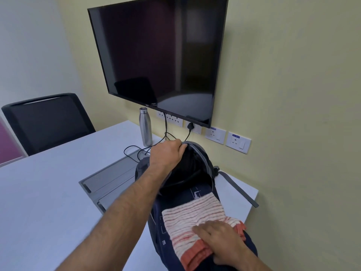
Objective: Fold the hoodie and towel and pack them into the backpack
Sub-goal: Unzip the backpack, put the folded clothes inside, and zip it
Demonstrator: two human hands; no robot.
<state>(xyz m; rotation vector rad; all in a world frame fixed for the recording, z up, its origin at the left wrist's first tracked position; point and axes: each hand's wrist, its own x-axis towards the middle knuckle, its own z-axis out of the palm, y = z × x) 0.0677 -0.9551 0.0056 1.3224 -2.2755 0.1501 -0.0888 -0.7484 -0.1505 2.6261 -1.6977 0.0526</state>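
A: Start at the grip. What is the left hand point(168, 153) doing?

B: Its arm reaches far forward and its fingers curl over the grey rim at the top of the backpack point(203, 165), pinching it; the dark mouth below gapes toward the person.

A: And the right hand point(220, 239)?

B: Low and near, palm down, fingers fairly straight on the folded towel point(193, 218), pressing it flat rather than clutching it. Whether the thumb hooks the near edge I cannot tell.

A: Where do the clothes lie?

B: The striped towel, white and orange, rests on the dark navy hoodie point(159, 227), and the far end of the pile sits at the backpack's mouth, the hoodie's far part reaching into it.

A: Count things.

B: One backpack, one towel, one hoodie, two hands. Also one steel bottle point(145, 127), one black chair point(46, 122), one dark television point(162, 55) on the wall, one grey hatch point(109, 178) in the table point(48, 192).

A: Edges and room?

B: The backpack stands near the table's right corner, its strap point(239, 187) hanging past the edge near the wall. Cables point(136, 149) lie beyond the left hand; a broad stretch of tabletop lies to the left
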